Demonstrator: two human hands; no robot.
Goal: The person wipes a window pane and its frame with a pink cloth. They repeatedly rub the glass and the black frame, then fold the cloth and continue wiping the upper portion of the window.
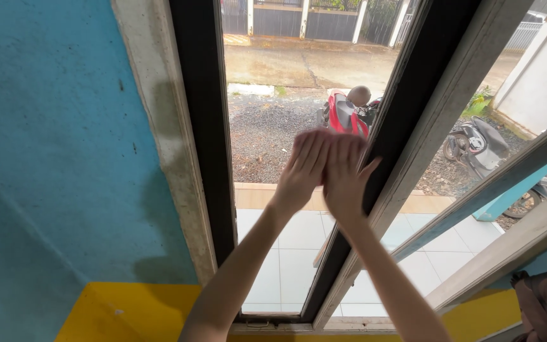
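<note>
Big blue wall (pixel 52 139) fills the left of the frame, a yellow band (pixel 128 313) along its foot. Centre frame, the dark window frame (pixel 205 126) stands tall, its long axis running near upright, top leaning slightly left. The swung-out sash (pixel 406 120) slants from lower centre up to upper right. Through the pane (pixel 267 120): gravel, a red scooter (pixel 344 114), and a dark scooter (pixel 476 145) at right. Both hands are up on the glass, centre frame. Left hand (pixel 304 166) is flat, fingers together, pointing up. Right hand (pixel 344 172) lies just beside it, touching, thumb spread toward the sash bar. Each grip is flat and open, clasping nothing.
</note>
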